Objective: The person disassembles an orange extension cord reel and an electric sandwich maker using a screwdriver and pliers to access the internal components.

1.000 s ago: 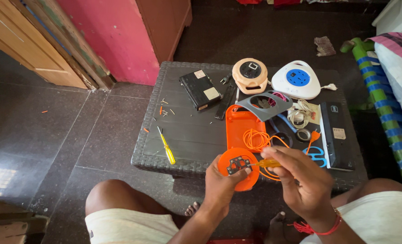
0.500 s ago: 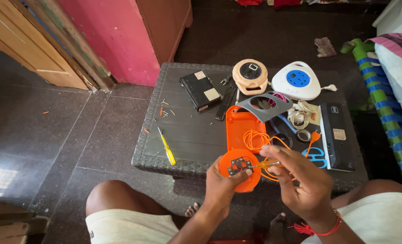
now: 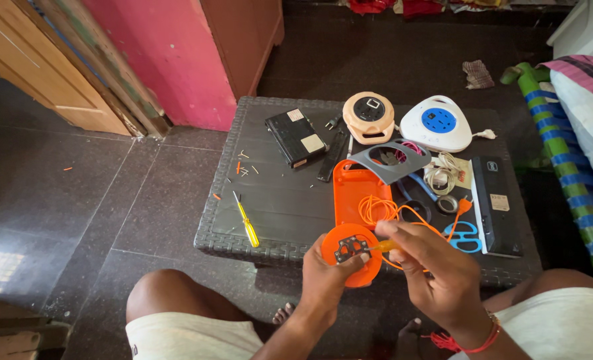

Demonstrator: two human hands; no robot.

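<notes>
An orange disc [image 3: 351, 255] with a small metal plate [image 3: 350, 247] on its face sits just past the near edge of the counter [image 3: 290, 200], gripped from below by the left hand [image 3: 326, 283]. The right hand [image 3: 436, 277] pinches a small yellow-handled screwdriver [image 3: 384, 246], its tip at the plate. Orange wire [image 3: 380, 210] loops from the disc onto an orange tray [image 3: 353, 193]. Farther out on the counter lie a yellow screwdriver [image 3: 246, 220], blue scissors [image 3: 466, 237], a black box [image 3: 295, 137], and a white and blue socket box [image 3: 436, 123].
</notes>
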